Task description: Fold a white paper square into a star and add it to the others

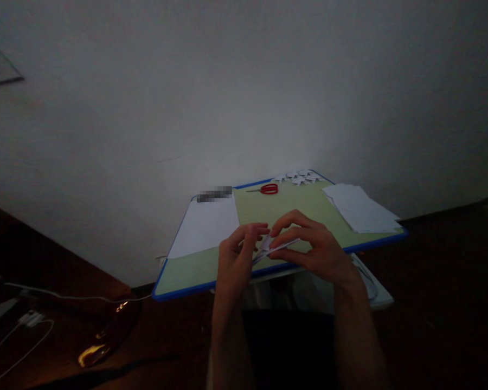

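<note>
Between my two hands is a folded piece of white paper (265, 246), held over the near edge of a small table. My left hand (239, 252) grips its left end, with the fingers curled and partly hiding it. My right hand (309, 241) pinches the other side between thumb and fingers. Beyond my hands lie scissors (269, 189) with red handles, blades pointing left. Several small folded white paper pieces (301, 177) with pointed shapes sit together at the far right corner.
The table (284, 208) has a green top and a blue rim. A stack of white paper (360, 208) lies at its right, reaching the edge. On the left is a white sheet (207, 225). A wall (244, 97) stands right behind. White cables (77, 297) run at lower left.
</note>
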Motion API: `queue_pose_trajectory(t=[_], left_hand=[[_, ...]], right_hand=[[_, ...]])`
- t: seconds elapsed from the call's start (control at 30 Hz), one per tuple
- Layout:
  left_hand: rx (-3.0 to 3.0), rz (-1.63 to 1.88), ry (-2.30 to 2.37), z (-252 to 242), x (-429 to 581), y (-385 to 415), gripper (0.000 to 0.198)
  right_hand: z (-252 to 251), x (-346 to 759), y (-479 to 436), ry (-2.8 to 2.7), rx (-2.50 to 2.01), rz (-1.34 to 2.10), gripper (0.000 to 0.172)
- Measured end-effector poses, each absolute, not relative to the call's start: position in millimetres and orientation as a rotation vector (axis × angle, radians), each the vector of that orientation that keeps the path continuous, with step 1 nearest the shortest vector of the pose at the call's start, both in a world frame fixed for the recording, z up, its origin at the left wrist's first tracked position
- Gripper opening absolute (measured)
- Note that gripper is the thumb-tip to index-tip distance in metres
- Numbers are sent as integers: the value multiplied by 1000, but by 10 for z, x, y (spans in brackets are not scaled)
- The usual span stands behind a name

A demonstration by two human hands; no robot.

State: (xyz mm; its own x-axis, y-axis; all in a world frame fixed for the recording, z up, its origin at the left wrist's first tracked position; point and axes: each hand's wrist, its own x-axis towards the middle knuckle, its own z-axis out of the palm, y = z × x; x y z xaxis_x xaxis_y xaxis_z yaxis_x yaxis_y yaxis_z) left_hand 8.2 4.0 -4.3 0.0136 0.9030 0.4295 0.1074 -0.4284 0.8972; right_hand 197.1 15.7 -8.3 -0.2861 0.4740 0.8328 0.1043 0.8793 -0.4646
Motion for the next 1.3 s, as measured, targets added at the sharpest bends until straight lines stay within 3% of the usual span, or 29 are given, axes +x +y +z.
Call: queue_pose_trajectory(t=[0.1, 0.27, 0.6, 0.77, 1.07, 1.3], left_hand=[[1717, 1563, 909, -38, 56, 25, 45], [1790, 1509, 729, -35, 59, -20, 15], [1719, 1661, 726, 5, 135, -64, 8], [1726, 1643, 713, 19, 104, -93, 6], [1541, 1624, 742, -34, 213, -33, 19], [1646, 1592, 712, -79, 260, 5, 7]], right_hand=[[-72, 1968, 169, -1747, -421, 428, 14], [-97, 1974, 167, -1616, -412, 551, 19], [-84, 1834, 119, -1519, -420, 570, 26], [-37, 1808, 107, -1534, -407, 596, 18], [-33, 1700, 83, -1321, -478, 567, 8], [5, 1652, 100, -1198, -466, 548, 11]])
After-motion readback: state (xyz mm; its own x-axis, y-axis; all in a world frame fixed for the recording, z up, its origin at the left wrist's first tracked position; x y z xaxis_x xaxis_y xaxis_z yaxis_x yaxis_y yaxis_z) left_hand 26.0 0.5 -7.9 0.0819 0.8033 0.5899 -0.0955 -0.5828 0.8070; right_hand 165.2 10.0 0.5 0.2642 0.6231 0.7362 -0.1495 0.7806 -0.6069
